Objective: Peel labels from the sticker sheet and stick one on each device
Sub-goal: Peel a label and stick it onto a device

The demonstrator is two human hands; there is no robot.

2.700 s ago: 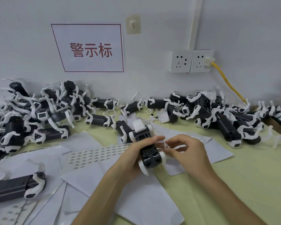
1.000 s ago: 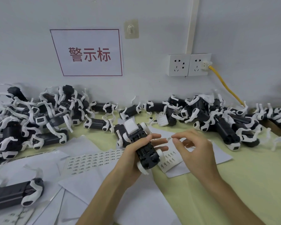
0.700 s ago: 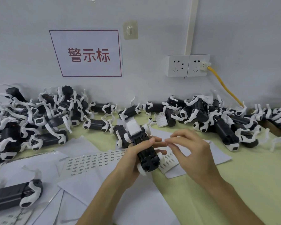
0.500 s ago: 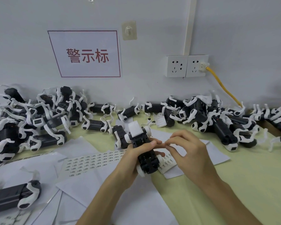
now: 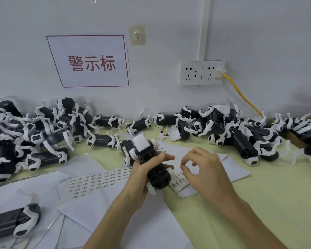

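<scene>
Left hand (image 5: 142, 174) angled up from below, grip clenched round the black-and-white device (image 5: 152, 163), thumb on top. Right hand (image 5: 205, 174) just right of the device, fingers curled, thumb and forefinger nearly meeting; pinching a label or not, cannot tell. Sticker sheet (image 5: 177, 181) flat on desk (image 5: 258, 203), below-right of the device.

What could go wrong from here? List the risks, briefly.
1. The left hand holds the device over part of the sticker strip, so the right hand may lift a label crooked or crease it.
2. Look-alike devices lie in a left pile and a right pile; a labelled one could end up among unlabelled ones.
</scene>
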